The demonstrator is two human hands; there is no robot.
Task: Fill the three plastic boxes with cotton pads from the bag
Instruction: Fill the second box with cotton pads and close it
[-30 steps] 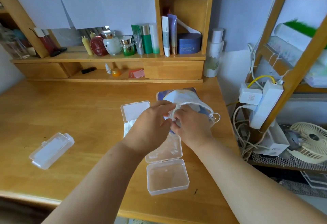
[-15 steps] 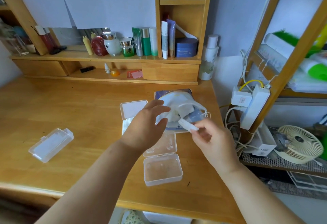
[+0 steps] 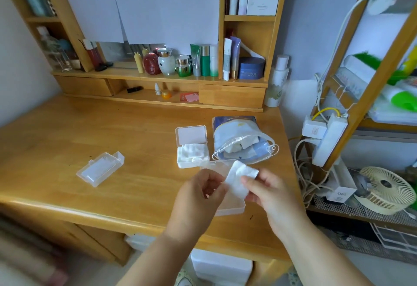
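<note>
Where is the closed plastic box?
The closed plastic box lies alone on the desk's left side, far left of the filled open box.

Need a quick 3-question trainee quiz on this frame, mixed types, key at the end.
1. True or false: the box beside the bag already holds cotton pads.
2. What do the left hand and right hand hold? A) one cotton pad B) the bag C) a lid
3. Fill in: the box lying apart at the left is ____ (open/closed).

Key: 1 true; 2 A; 3 closed.
</note>
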